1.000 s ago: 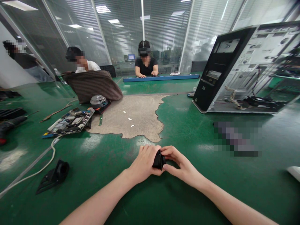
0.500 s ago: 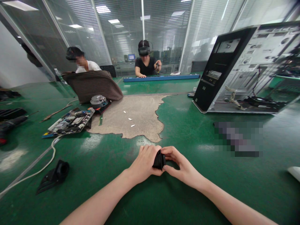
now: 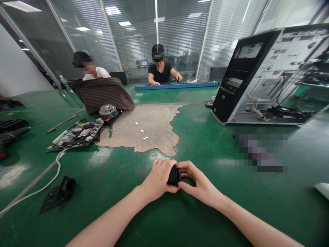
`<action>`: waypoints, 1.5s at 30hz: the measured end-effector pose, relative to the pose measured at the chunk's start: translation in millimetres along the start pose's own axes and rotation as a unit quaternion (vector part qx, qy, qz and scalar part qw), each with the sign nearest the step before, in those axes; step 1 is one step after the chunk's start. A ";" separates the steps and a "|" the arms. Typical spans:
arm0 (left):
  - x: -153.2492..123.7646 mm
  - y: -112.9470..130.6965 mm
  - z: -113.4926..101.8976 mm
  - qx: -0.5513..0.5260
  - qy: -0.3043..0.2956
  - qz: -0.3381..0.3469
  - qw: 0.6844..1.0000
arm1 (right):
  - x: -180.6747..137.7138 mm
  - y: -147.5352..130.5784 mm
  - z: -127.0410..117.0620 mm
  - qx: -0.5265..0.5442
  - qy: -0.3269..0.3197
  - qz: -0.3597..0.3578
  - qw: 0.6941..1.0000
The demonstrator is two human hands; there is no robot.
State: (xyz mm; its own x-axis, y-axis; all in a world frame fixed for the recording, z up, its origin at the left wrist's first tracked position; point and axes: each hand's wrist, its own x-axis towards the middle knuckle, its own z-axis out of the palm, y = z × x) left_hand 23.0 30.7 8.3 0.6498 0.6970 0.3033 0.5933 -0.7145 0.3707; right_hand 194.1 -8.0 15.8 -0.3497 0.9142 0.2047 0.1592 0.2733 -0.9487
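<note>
Both my hands meet low over the green table, near its front middle. My left hand is closed round a small black part, its fingers curled over the top. My right hand pinches the same black part from the right with thumb and fingertips. Most of the part is hidden between the two hands, so its shape is unclear.
An open computer case stands at the right. A circuit board, a fan, a white cable and a black bracket lie at the left. Two people sit across the table, behind a brown worn patch.
My hands and the black part have stayed in place. The person in black across the table raised a hand and set it down again; a figure at far left has gone from view.
</note>
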 end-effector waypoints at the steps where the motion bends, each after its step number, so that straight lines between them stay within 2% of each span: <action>1: 0.0 0.0 -0.2 -0.001 -0.001 -0.002 1.000 | -0.6 0.1 -0.1 -0.006 0.004 -0.011 1.000; 4: 0.1 0.4 0.1 0.002 -0.002 -0.004 1.000 | -1.7 1.2 0.1 -0.016 0.012 -0.024 1.000; 17: 0.6 0.0 1.2 0.012 0.005 0.000 1.000 | -0.5 -0.5 2.7 -0.005 0.014 0.019 1.000; 20: 0.3 -0.1 0.9 0.013 0.001 0.000 1.000 | -1.5 -1.5 2.3 -0.007 0.006 0.004 1.000; 25: 0.2 0.0 0.6 0.011 -0.002 -0.001 1.000 | -2.4 -0.8 1.5 -0.016 0.030 -0.020 0.999; 34: 1.0 1.3 0.7 0.010 0.011 0.005 1.000 | 0.6 3.6 1.6 -0.015 0.028 0.022 0.999; 42: 0.4 0.4 -0.1 0.009 0.000 -0.001 1.000 | -2.3 1.3 4.8 -0.054 0.057 -0.040 0.996; 45: 0.7 0.6 0.6 0.006 0.003 -0.009 1.000 | -2.6 2.0 5.1 -0.038 0.070 -0.023 0.997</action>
State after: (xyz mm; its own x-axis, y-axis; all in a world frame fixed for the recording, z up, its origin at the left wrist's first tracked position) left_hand 24.1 30.8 8.2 0.6352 0.7107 0.3023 0.6108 -0.7018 0.3667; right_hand 190.5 -11.3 12.2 -0.2275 0.9316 0.2835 0.2172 0.3324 -0.9178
